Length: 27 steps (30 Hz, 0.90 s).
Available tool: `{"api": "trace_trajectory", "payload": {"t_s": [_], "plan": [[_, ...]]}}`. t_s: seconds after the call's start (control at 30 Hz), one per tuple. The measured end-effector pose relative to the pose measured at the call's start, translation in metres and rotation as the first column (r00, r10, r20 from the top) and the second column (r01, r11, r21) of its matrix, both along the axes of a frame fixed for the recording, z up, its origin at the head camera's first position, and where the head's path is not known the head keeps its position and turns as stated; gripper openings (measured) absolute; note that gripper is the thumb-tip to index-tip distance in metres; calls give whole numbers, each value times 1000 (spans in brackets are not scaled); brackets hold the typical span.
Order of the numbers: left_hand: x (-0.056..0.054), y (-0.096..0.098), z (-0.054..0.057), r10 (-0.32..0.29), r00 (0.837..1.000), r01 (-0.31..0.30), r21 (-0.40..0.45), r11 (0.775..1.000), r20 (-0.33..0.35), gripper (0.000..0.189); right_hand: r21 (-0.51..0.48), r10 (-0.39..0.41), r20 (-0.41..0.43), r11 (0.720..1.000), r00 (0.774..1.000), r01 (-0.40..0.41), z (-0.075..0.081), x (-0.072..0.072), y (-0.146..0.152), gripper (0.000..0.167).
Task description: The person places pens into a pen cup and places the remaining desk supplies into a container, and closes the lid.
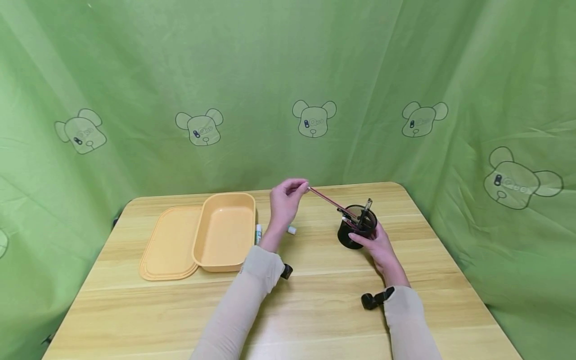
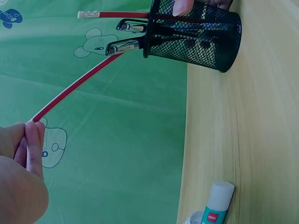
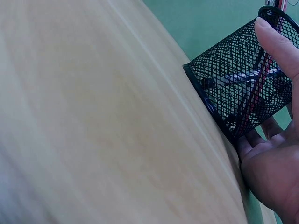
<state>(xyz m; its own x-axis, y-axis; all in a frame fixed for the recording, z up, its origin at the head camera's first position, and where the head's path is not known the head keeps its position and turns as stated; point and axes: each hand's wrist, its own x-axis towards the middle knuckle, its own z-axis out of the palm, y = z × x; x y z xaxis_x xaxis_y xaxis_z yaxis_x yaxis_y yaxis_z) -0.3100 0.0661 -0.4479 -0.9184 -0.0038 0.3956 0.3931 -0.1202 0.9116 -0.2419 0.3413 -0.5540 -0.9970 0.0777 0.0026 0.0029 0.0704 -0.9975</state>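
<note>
My left hand [image 1: 284, 201] pinches a red pencil [image 2: 74, 87] near one end. The pencil slants down to a black mesh pen cup [image 1: 347, 239], and its far end is hidden among the things there. Around the side of the cup, my right hand [image 1: 381, 252] grips with the thumb near the rim [image 3: 267, 8]. Pens with clips [image 2: 125, 45] and a second red pencil with a white eraser [image 2: 122, 15] stick out of the cup's mouth. Whether the cup's base touches the table cannot be told.
Left of my left arm, an orange-yellow box [image 1: 223, 235] lies beside its flat lid [image 1: 171, 245] on the wooden table [image 1: 315, 310]. A glue stick [image 1: 258, 234] is next to the box. Another white-capped item [image 1: 292, 230] lies near my left wrist. Green cloth [image 1: 256, 75] hangs behind.
</note>
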Motion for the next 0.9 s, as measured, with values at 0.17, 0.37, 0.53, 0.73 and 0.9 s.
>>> {"api": "trace_trajectory", "payload": {"t_s": [0.17,0.37,0.53,0.73,0.9], "plan": [[3,6,0,-32,999,30,-47,998,-33,18,6,2,-12,1000,1000,-2,-1,1,1,80],[6,12,1,-58,998,55,-98,994,-36,18,18,6,-17,1000,1000,-6,-3,0,3,76],[8,18,-1,-77,996,69,-153,986,-45,16,34,5,-8,999,1000,-5,-3,0,3,76],[10,26,-5,-120,991,106,-188,977,-66,17,54,10,10,998,1000,-10,-3,2,5,82],[11,33,-9,-149,985,128,-224,966,-82,17,46,16,13,999,1000,-16,-3,1,5,84]]}}
